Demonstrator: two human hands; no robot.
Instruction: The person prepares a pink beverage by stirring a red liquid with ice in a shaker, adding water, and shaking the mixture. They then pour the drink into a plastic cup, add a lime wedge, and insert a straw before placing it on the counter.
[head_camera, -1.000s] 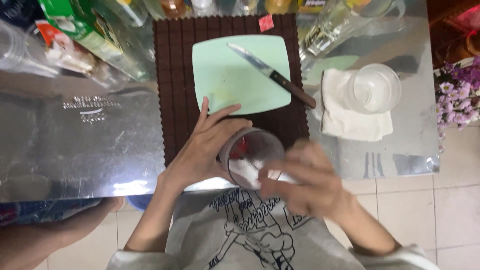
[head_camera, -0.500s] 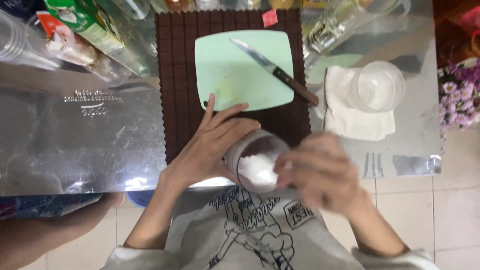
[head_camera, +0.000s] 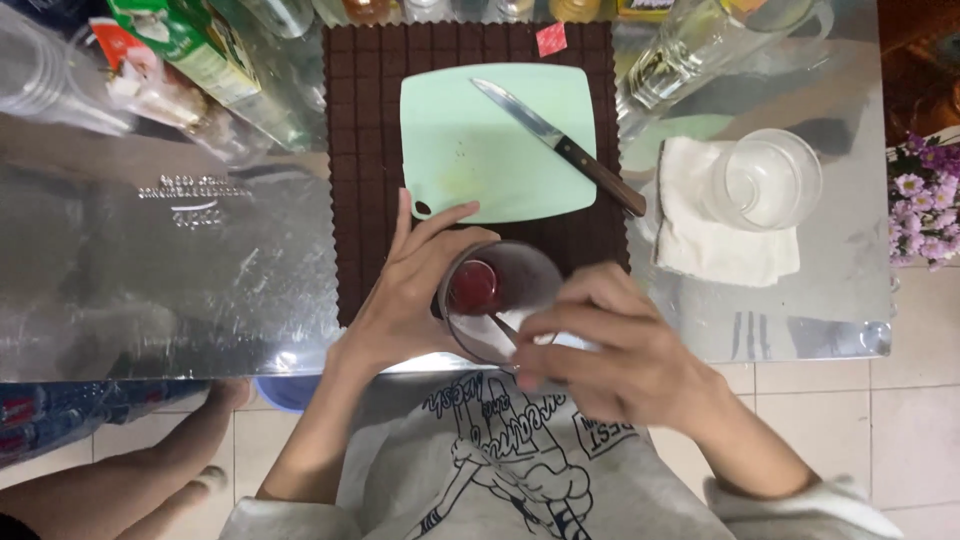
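1. Left hand (head_camera: 405, 300) fingers wrap the clear glass (head_camera: 497, 300), gripping its side at the counter's (head_camera: 200, 290) near edge.
2. Right hand (head_camera: 610, 345) fingers pinch a thin spoon handle (head_camera: 505, 330) inside the glass; half a second ago the glass bottom looked white, now a red patch shows at the far side, so the contents read as being stirred.
3. Past the fingertips: green cutting board (head_camera: 495, 150) on a brown mat (head_camera: 360, 180), knife (head_camera: 560, 145) across it.
4. Right of the fingers: white cloth (head_camera: 700, 245) under an upturned glass (head_camera: 765, 180).
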